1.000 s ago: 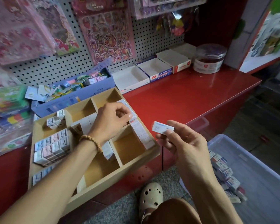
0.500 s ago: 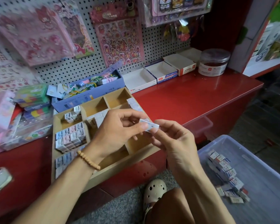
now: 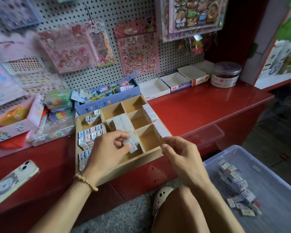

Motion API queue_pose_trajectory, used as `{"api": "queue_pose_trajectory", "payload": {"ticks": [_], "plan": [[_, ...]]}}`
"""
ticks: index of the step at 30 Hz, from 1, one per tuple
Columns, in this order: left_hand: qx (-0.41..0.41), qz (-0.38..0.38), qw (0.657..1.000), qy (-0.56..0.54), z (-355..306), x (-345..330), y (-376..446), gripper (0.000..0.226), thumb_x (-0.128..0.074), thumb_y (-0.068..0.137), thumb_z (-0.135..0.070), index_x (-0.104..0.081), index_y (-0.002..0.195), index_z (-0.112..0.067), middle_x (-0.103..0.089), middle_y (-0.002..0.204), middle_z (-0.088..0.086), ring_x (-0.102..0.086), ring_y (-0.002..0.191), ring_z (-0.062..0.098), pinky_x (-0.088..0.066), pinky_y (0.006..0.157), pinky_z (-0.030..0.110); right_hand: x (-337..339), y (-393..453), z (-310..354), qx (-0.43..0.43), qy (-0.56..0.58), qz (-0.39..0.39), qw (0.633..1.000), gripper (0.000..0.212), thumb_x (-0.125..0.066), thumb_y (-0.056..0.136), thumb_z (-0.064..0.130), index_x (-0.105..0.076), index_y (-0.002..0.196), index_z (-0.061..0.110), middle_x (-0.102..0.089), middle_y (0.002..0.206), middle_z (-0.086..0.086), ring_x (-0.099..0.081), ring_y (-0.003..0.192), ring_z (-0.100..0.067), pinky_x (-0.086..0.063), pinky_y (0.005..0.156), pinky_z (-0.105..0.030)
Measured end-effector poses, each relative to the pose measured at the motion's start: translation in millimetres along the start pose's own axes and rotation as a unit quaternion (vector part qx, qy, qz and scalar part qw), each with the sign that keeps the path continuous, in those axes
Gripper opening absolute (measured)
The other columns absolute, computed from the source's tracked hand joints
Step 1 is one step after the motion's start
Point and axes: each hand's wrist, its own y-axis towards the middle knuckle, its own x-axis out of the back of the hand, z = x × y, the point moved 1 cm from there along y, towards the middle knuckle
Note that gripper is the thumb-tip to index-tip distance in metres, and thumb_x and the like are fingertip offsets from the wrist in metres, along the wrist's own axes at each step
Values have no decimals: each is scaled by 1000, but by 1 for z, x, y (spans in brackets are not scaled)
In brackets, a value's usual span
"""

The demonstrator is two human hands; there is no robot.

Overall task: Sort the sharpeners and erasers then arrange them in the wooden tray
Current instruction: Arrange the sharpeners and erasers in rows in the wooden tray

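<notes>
The wooden tray (image 3: 149, 142) lies on the red counter, divided into compartments. Rows of white erasers (image 3: 123, 123) fill its middle, and more line the right wall (image 3: 160, 129). Small printed boxes (image 3: 89, 135) are packed in the left compartments. My left hand (image 3: 107, 152) pinches one white eraser (image 3: 130, 145) between thumb and fingers, low over the tray's middle front. To the right of it, my right hand (image 3: 180, 155) hovers at the tray's front right corner with loosely curled fingers and nothing in them.
A clear plastic bin (image 3: 275, 174) at the lower right holds several loose erasers (image 3: 235, 184). A phone (image 3: 12, 179) lies on the counter at left. A blue box (image 3: 107, 100), open white boxes (image 3: 154, 89) and a jar (image 3: 225, 74) line the pegboard.
The eraser passed from my right hand to my left. My left hand then carried it down over the tray's middle, while my right hand stayed by the tray's corner, empty.
</notes>
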Motion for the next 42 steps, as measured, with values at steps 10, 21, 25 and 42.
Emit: {"api": "queue_pose_trajectory", "payload": {"ticks": [10,21,25,42], "plan": [[-42,4,996,75,16,-38,14,12,-78,78,-14,-72,82,-24,-61,86,-13,-63,68,3,-56,75,29,38,-8,-9,-2,-47,-39,998,13,-64,92,26,-72,94,35,-76,85,12,-70,81,-5,-59,77,-37],[-55,7,995,81,20,-35,14,9,-77,80,-23,-76,89,-20,-64,84,-12,-63,69,-1,-57,74,30,45,-4,-16,-10,-33,-41,999,16,-62,95,20,-71,100,32,-75,92,10,-71,88,-4,-57,78,-29],[-49,-15,997,60,8,-22,10,7,-74,82,-23,-77,88,-23,-70,83,-13,-65,71,-1,-58,74,30,52,-8,-18,-22,-21,-51,998,15,-63,94,21,-73,105,26,-76,93,7,-72,91,-9,-59,87,-42],[-113,270,953,-80,-97,-140,-69,15,-67,90,-23,-72,102,-29,-71,100,-18,-62,98,-8,-46,82,9,149,-72,-51,-59,-36,-164,984,17,-59,98,23,-72,109,23,-71,92,13,-66,86,-2,-55,76,-33]]}}
